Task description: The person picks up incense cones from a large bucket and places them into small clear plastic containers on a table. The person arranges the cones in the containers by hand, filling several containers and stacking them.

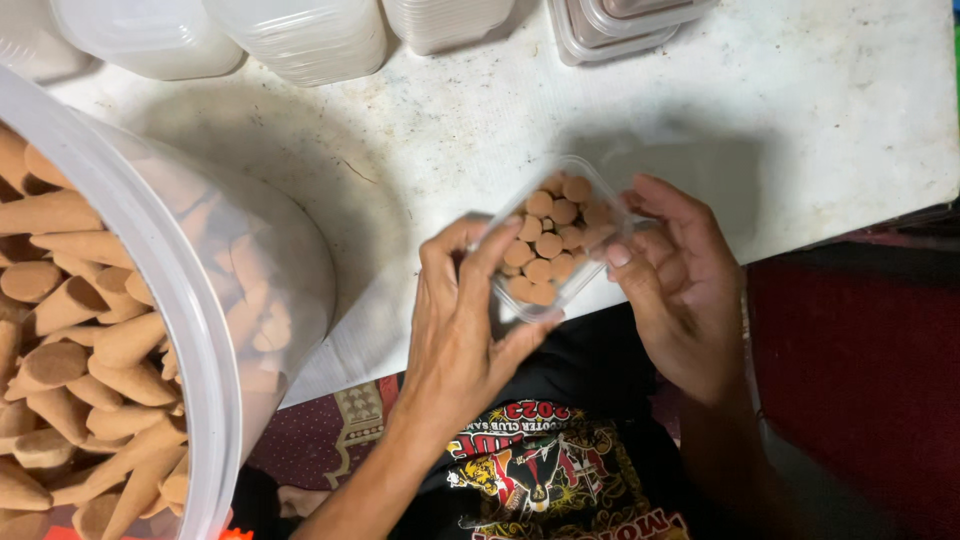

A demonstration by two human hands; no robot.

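Two hands work at the near edge of a white, scuffed table [780, 120]. Largest item present: a big clear plastic tub [190, 300] at the left, filled with brown cone-shaped pieces [70, 350] lying in all directions. Along the far edge of the table stands a row of translucent plastic containers [300, 35], with a stack of clear lidded boxes [620, 25] to their right; contents cannot be made out. Below the table edge, a black printed shirt [545, 470] covers the person's lap, and a dark red patterned cloth [330, 440] lies beside it.

Left hand [465, 320]: fingers closed around the left side and underside of a small clear plastic box [560, 240], thumb along its lower edge. Right hand [680, 290]: fingers curled against the right side of the same box, fingertips on its rim. Both hands are clamped on the box, which is held tilted just over the table's near edge, above the lap. Inside it, small brown cones [548, 245] stand packed together, their round bases facing up.
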